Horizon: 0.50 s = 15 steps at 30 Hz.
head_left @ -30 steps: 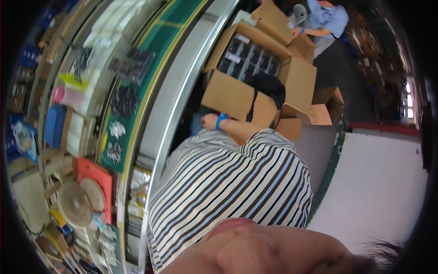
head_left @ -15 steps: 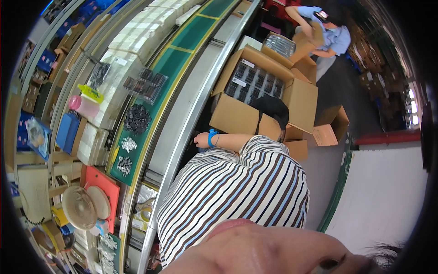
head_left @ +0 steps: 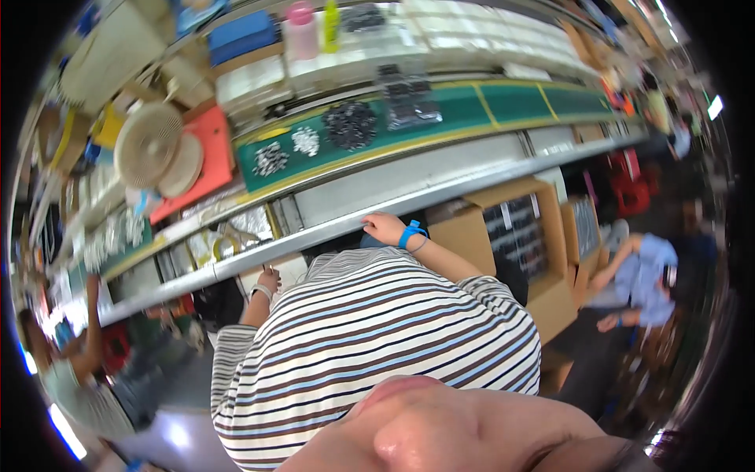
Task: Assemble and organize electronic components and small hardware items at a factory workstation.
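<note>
My right hand (head_left: pixel 385 228) rests by the metal edge (head_left: pixel 346 223) of the bench, a blue band (head_left: pixel 412 234) on its wrist. Its fingers are loosely curled, with nothing seen in them. Lower and further left, my left hand (head_left: pixel 270 279) is small in view beside my striped top, fingers drawn in; whatever they may hold is too small to make out. Across the bench, a green belt (head_left: pixel 464 106) carries a pile of black parts (head_left: pixel 351 126), white parts (head_left: pixel 306 141), grey-black parts (head_left: pixel 270 160) and clear plastic trays (head_left: pixel 410 98).
An open carton (head_left: pixel 464 240) of packed black parts stands at my right. Beyond it a co-worker in light blue (head_left: pixel 653 271) bends down; another person (head_left: pixel 75 385) is at far left. A fan (head_left: pixel 148 145), red board (head_left: pixel 211 161), pink bottle (head_left: pixel 300 31) and white foam boxes (head_left: pixel 472 31) line the far side.
My view has swung left, so the bench now runs across the picture. My left hand and a person at far left have come into view. My right hand stays near the bench edge.
</note>
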Motion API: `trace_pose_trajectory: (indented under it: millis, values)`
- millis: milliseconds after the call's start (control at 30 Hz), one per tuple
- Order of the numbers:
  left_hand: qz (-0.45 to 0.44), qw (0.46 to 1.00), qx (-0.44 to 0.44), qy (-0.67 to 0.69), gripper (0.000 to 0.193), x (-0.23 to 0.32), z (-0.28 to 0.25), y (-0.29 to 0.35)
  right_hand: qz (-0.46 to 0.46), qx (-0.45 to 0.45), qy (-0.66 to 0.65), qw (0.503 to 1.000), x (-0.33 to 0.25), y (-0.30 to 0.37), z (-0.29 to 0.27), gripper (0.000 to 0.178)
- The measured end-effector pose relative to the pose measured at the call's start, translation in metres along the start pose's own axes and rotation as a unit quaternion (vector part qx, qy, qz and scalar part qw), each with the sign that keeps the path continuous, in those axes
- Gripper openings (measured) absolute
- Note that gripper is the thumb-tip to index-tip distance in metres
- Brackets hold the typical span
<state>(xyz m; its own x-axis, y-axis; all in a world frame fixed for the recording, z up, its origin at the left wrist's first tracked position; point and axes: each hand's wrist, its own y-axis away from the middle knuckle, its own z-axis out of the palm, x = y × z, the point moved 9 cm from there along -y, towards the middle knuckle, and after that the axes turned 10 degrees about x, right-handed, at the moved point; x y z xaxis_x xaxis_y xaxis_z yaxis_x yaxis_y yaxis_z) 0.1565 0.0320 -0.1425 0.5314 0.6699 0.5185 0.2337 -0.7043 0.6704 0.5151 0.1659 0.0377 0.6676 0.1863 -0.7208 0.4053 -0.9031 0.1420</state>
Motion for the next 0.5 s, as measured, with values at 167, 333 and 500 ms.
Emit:
trace_pose_trajectory:
  millis: [167, 333, 500]
  values:
    - [-0.153, 0.970, 0.084, 0.169, 0.033, -0.021, 0.024, 0.055, -0.113, -0.069, -0.002, 0.991, -0.003, -0.034, 0.008, 0.022]
    - [-0.141, 0.983, 0.119, -0.024, 0.031, -0.003, 0.066, 0.098, -0.186, -0.130, 0.008, 0.974, -0.007, -0.064, 0.014, 0.023]
    - [-0.161, 0.982, 0.091, 0.024, 0.042, -0.074, 0.150, 0.107, -0.256, -0.190, 0.004, 0.948, -0.019, -0.076, 0.031, 0.022]
